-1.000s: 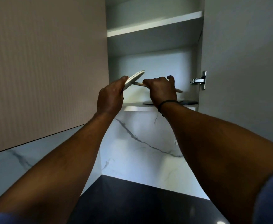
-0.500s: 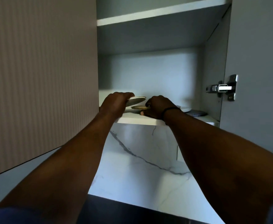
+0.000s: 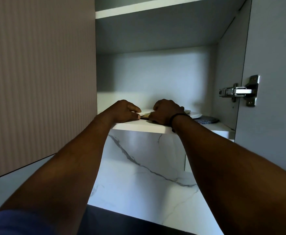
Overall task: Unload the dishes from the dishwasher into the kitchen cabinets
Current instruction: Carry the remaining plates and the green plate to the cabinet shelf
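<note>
Mid-frame I see my left hand (image 3: 121, 111) pinching the white plate (image 3: 144, 111) and my right hand (image 3: 166, 111) curled around its other side, plate lying on the cabinet shelf (image 3: 138, 127).

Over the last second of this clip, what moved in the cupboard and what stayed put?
Both hands came down from mid-air to the lower shelf. The left hand brought its tilted white plate nearly flat, and the right hand lowered its tan plate beneath it. Neither grip has let go. The dishes at the right of the shelf and the open door stayed as they were.
</note>
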